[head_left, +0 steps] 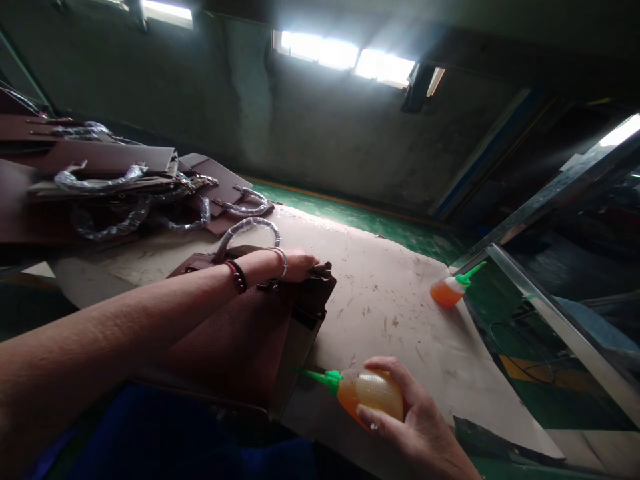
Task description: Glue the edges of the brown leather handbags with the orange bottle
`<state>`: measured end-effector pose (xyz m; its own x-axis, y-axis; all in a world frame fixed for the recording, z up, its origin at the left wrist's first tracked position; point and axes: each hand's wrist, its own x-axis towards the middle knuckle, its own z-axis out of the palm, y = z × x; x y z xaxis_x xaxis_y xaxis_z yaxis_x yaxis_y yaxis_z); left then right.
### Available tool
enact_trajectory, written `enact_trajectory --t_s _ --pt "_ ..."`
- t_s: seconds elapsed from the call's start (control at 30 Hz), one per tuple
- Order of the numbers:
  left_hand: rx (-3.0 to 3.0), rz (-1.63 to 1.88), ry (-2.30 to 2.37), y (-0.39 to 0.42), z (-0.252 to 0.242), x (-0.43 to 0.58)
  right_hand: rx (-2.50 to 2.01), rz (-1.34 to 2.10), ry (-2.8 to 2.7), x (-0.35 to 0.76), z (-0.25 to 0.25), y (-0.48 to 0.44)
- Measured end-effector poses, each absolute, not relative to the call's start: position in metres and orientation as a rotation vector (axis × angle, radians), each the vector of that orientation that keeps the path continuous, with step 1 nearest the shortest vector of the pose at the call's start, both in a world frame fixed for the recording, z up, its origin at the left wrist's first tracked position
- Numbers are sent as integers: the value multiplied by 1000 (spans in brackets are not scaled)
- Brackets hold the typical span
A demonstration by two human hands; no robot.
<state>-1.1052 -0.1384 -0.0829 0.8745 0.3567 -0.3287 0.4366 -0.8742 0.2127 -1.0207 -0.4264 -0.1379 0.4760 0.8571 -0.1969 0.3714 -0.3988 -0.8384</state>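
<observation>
My left hand (298, 265) reaches across and grips the far top edge of a brown leather bag (250, 333) that lies in front of me; the fingers are curled over the edge. A wrapped handle (247, 230) arches above the bag. My right hand (410, 417) is closed round an orange glue bottle (370, 395) with a green nozzle that points left toward the bag's side.
A second orange glue bottle (450, 290) lies at the right edge of the cardboard-covered table (390, 300). A stack of brown bags (100, 187) with plastic-wrapped handles fills the far left. Glass and metal framing (550, 313) runs along the right.
</observation>
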Motion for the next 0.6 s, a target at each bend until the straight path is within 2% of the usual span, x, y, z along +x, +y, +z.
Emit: enact_trajectory --t_s 0.6 --pt "3180 -151 419 -161 -13 -1127 -1866 698 -995 -1025 -134 -423"
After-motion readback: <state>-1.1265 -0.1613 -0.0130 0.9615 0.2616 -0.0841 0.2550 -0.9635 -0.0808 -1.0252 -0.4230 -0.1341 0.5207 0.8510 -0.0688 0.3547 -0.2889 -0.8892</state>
